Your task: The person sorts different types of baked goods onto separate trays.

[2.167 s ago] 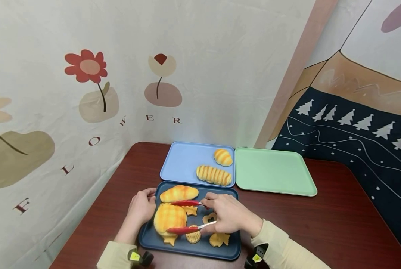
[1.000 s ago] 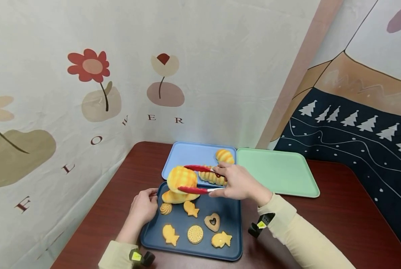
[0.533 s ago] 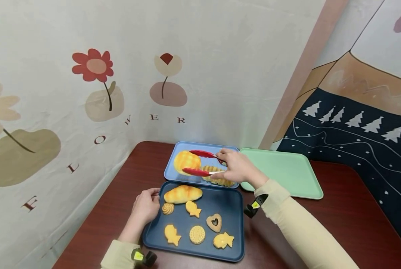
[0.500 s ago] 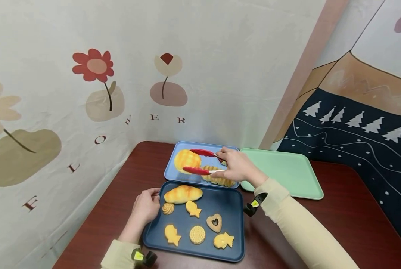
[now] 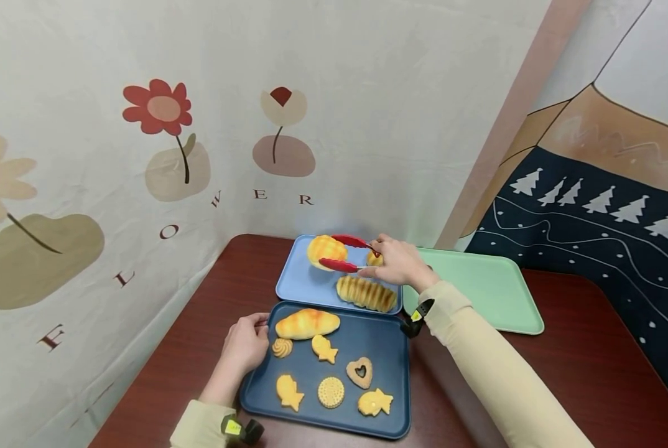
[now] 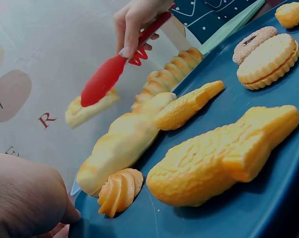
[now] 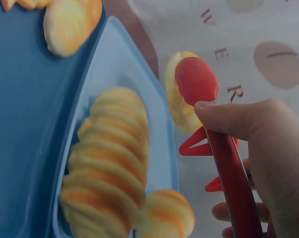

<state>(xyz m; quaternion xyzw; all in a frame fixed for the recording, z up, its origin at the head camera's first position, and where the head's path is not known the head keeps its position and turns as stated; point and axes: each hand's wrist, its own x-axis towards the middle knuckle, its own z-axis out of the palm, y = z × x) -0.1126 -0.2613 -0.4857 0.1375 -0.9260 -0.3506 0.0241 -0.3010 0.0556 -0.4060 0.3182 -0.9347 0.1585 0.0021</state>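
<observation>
My right hand [image 5: 397, 261] grips red tongs [image 5: 338, 266], whose two tips pinch a round yellow bun [image 5: 326, 251] above the left part of the light blue tray [image 5: 297, 283]. In the right wrist view, the thumb presses along the tongs [image 7: 229, 178] and the bun [image 7: 181, 94] hangs past the tray's edge. My left hand [image 5: 245, 343] holds the left rim of the dark blue tray [image 5: 384, 342]; in the left wrist view that hand [image 6: 28, 196] is partly cut off. A long bread roll [image 5: 307, 323] lies at this tray's back left, with fish-shaped cookies [image 5: 375, 402] nearer the front.
On the light blue tray lie a ridged long bread [image 5: 366, 294] and a small roll [image 5: 374, 258] partly behind the right hand. A green tray [image 5: 479, 286] stands to its right. Also on the dark tray are a heart cookie [image 5: 359, 372], a round cookie [image 5: 331, 392] and a swirl cookie [image 5: 282, 348].
The tongs have lifted the round bun off the dark blue tray and carried it back over the light blue tray, lately farther back and right. The left hand stays at the rim.
</observation>
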